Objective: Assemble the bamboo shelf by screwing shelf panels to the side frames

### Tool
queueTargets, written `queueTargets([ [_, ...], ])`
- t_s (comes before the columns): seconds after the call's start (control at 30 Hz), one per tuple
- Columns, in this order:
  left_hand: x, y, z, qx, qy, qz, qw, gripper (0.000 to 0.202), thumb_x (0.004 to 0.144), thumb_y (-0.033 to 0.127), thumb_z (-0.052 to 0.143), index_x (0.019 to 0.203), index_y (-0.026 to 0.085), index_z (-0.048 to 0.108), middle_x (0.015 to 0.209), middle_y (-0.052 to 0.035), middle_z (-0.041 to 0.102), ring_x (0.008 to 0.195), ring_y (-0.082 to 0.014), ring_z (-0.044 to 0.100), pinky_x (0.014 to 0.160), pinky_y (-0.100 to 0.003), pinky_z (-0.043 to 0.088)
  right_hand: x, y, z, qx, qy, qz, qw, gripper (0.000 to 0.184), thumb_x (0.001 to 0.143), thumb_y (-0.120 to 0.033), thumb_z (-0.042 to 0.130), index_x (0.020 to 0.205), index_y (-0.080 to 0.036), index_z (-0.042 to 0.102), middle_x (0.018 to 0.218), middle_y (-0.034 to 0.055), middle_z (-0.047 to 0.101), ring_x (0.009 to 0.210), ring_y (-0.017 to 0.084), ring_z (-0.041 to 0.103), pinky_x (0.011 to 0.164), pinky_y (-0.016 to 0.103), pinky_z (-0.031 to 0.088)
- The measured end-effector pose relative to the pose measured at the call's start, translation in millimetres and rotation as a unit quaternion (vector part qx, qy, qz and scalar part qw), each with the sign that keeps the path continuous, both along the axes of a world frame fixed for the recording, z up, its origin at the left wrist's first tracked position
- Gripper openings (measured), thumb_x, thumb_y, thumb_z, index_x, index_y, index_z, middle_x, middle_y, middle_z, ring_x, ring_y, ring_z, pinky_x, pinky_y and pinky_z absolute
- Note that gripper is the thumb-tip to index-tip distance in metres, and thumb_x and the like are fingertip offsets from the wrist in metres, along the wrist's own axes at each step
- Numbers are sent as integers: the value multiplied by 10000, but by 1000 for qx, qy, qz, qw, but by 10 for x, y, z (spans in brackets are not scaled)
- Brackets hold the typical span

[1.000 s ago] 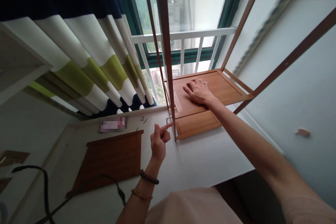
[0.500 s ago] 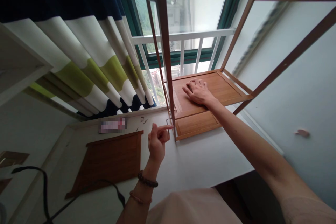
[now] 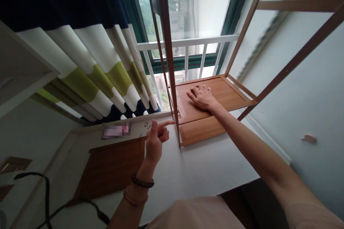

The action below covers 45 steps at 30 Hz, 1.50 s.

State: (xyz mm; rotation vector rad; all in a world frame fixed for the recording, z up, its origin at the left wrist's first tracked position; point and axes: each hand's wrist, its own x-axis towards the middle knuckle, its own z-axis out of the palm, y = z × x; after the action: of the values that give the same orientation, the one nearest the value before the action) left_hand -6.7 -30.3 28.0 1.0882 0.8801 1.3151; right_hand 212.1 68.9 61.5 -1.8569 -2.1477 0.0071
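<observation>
My left hand (image 3: pixel 156 141) is beside the near upright post (image 3: pixel 172 68) of a brown wooden shelf frame. Its index finger stretches out to the post, the thumb points up and the other fingers curl. The bent metal hex key seen at that post earlier cannot be made out now. My right hand (image 3: pixel 201 97) lies flat, fingers spread, on the wooden shelf panel (image 3: pixel 225 91). Below that panel is a lower wooden board (image 3: pixel 201 129) of the same frame.
A loose brown wooden panel (image 3: pixel 113 168) lies on the white tabletop (image 3: pixel 212 164) at the left. Small metal pieces (image 3: pixel 146 125) and a blurred-out flat item (image 3: pixel 116 130) lie behind it. A black cable (image 3: pixel 47 196) runs at lower left. Striped curtains (image 3: pixel 88 64) and white railing (image 3: pixel 193 42) stand behind.
My left hand has drawn slightly left, its index finger now straighter toward the post. The hex key has dropped out of sight. My right hand stays on the panel; the view shifts slightly.
</observation>
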Motion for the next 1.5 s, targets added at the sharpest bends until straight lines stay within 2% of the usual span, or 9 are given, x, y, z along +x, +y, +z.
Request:
queueTargets([
  [0.2,8,-94,-341,-39,54,24,997,683,864,612,274,730,106,713,447,58,184,415,-72,181,437,-249,127,-6,-14,22,-4,-7,-1,1000,585,888,-584,177,1091,-191,559,1178,144,506,1075,308,434,904,486,316],
  [0.37,-20,259,-159,-74,45,18,996,709,825,664,297,918,94,708,448,74,187,395,-61,142,418,-234,86,-2,-11,11,2,0,10,1000,568,889,-581,191,1084,-198,562,1185,134,506,1095,299,423,917,480,309],
  [0.5,25,223,50,-38,-72,-39,996,649,824,638,351,914,111,717,434,90,139,388,-56,119,419,-225,137,1,2,-10,8,5,5,1000,569,887,-587,192,1078,-203,566,1182,128,508,1083,296,432,917,480,310],
  [0.63,46,-78,-117,-19,-100,-27,994,597,825,617,381,758,140,735,434,78,125,401,-63,152,441,-233,171,2,6,-9,1,2,-1,1000,567,886,-585,197,1085,-200,563,1195,136,502,1089,307,427,916,491,307],
  [0.8,-35,-120,-430,-45,35,-6,998,740,849,649,232,794,108,734,452,60,167,425,-80,179,451,-254,150,2,-3,5,0,4,2,1000,568,888,-581,190,1081,-199,563,1180,137,506,1081,308,428,907,487,315],
  [1.1,15,121,-21,-14,-26,-16,999,618,856,596,342,1004,112,696,478,82,139,412,-59,133,445,-241,115,-5,-8,12,3,-1,0,1000,572,887,-582,194,1089,-195,563,1204,136,496,1096,305,420,921,481,307],
  [1.3,-21,-106,-232,-33,-73,-51,995,626,823,633,366,772,128,732,461,75,134,410,-63,164,450,-241,161,-1,-10,25,-7,2,1,1000,583,888,-584,184,1090,-188,561,1180,141,502,1085,307,424,911,488,308],
  [1.4,-50,-31,-331,-43,-1,3,999,658,844,625,320,784,112,728,468,64,173,423,-70,188,449,-244,146,3,-6,10,-2,7,4,1000,577,889,-584,189,1079,-192,566,1169,137,506,1077,303,429,910,485,310],
  [1.5,-43,139,-249,-59,66,47,995,633,837,618,355,873,102,721,467,61,222,424,-67,198,441,-242,125,4,-3,-7,5,7,5,1000,557,890,-579,203,1078,-201,566,1185,130,505,1088,301,425,915,481,307],
])
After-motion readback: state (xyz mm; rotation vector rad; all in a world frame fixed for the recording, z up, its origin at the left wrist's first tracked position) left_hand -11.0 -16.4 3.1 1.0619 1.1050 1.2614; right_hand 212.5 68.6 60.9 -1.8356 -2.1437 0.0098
